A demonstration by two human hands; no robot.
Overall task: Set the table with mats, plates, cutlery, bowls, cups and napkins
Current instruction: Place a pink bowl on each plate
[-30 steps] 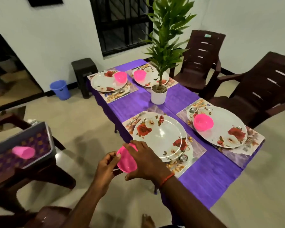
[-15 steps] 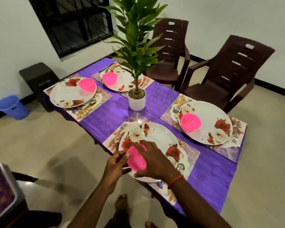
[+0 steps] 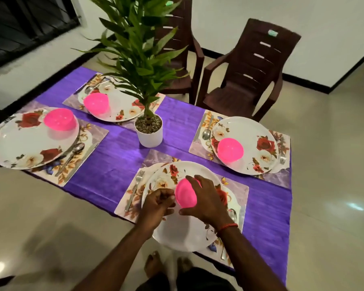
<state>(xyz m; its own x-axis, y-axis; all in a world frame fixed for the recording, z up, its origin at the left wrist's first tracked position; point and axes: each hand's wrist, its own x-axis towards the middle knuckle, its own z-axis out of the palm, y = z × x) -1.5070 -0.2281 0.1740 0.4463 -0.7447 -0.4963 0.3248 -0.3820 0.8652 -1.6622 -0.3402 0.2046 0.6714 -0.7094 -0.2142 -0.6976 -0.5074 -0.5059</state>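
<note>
Right hand [image 3: 208,200] is clamped over the pink bowl [image 3: 185,196], fingers spread across the top and thumb hooked under the near side. The bowl is tipped, its round outside facing up, right above the floral plate [image 3: 177,234] beneath both hands. Left hand [image 3: 158,204] sits just beside the bowl's left edge with its fingers curled in; whether it's actually gripping the bowl, can't tell from here. There's a red thread [image 3: 227,226] on the right wrist.

A fork [image 3: 135,190] lies just left of the left hand on the place mat [image 3: 237,190], and a spoon [image 3: 232,214] peeks out beside the right wrist. Beyond the hands stands a potted plant [image 3: 148,131] on the purple-clothed tabletop [image 3: 118,164]. Three more plates out past the hands each carry a pink bowl: one beyond the right hand [image 3: 230,149], two off beyond the left [image 3: 59,119] [image 3: 95,102].
</note>
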